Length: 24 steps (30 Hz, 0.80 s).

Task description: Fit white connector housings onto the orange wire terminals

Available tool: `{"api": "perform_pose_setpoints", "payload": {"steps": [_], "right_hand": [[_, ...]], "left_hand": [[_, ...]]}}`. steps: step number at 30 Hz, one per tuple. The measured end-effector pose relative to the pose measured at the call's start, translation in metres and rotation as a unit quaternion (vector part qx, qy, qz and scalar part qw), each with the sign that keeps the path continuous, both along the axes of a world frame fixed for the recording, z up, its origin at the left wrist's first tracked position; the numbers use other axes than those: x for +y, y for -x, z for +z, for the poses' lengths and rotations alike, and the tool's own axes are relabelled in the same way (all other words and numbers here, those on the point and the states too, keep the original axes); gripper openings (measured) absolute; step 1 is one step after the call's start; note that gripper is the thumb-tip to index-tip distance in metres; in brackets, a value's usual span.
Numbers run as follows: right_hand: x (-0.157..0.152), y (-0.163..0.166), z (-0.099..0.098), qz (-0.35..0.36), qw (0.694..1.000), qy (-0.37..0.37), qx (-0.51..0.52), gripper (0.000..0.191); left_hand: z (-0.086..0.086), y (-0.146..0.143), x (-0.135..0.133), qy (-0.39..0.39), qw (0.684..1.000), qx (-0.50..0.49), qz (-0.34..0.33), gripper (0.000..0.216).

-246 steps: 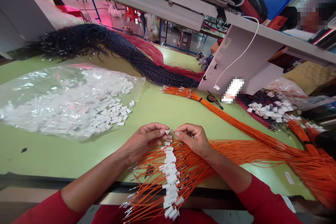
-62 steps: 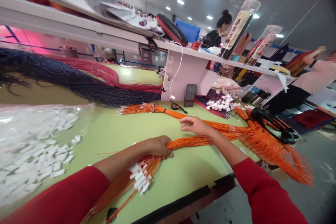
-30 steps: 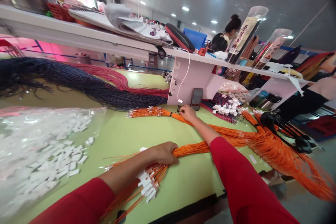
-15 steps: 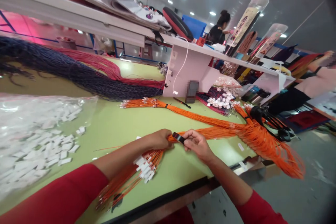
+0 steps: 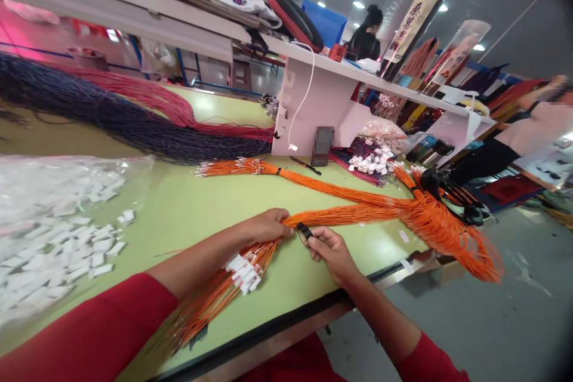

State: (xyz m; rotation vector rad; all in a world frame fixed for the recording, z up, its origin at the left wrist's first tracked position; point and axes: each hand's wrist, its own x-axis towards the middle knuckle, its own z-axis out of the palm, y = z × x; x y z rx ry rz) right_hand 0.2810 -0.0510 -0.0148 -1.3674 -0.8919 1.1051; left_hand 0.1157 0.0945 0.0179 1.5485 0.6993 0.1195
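My left hand (image 5: 267, 225) is closed around a bundle of thin orange wires (image 5: 342, 215) just above the table. Toward me from that hand, the wires fan out with a cluster of white plastic connectors (image 5: 244, 273) on some of them, and bare terminal ends lie farther down. Between thumb and fingers, my right hand (image 5: 330, 252) holds a small roll of black tape (image 5: 305, 231) just beside the bundle. Whether a strip of tape joins the roll to the wires is too small to make out. A second orange bundle (image 5: 331, 189), bound with a black band, lies behind.
Loose white connectors (image 5: 85, 245) and a clear plastic bag (image 5: 138, 176) cover the left of the green table (image 5: 179, 215). Dark blue wires (image 5: 147, 131) and red wires lie at the back. A black pen (image 5: 305, 165) rests near the shelf. Two people are in the background.
The tape roll has turned and dropped from against the bundle to just below it, with my right hand moving slightly down. My left hand still grips the wires. The camera view has shifted a little.
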Motion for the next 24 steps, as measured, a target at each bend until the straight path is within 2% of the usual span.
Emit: {"api": "perform_pose_setpoints", "payload": {"steps": [9,16,20,24], "right_hand": [[-0.004,0.004,0.002,0.011,0.998,-0.017,0.058,0.026],[0.0,0.006,0.003,-0.006,0.999,0.026,0.035,0.033],[-0.001,0.005,0.0,-0.002,0.999,0.022,0.028,0.032],[-0.002,0.005,0.001,0.007,1.0,0.013,0.025,0.031]], "left_hand": [[0.004,-0.004,-0.001,0.045,0.999,0.006,0.019,0.015],[0.009,-0.005,-0.003,0.044,0.998,0.013,0.034,0.014],[0.013,-0.004,-0.003,0.041,0.999,0.015,0.026,0.02],[0.012,-0.004,-0.003,0.014,1.0,0.01,0.015,0.037]]}}
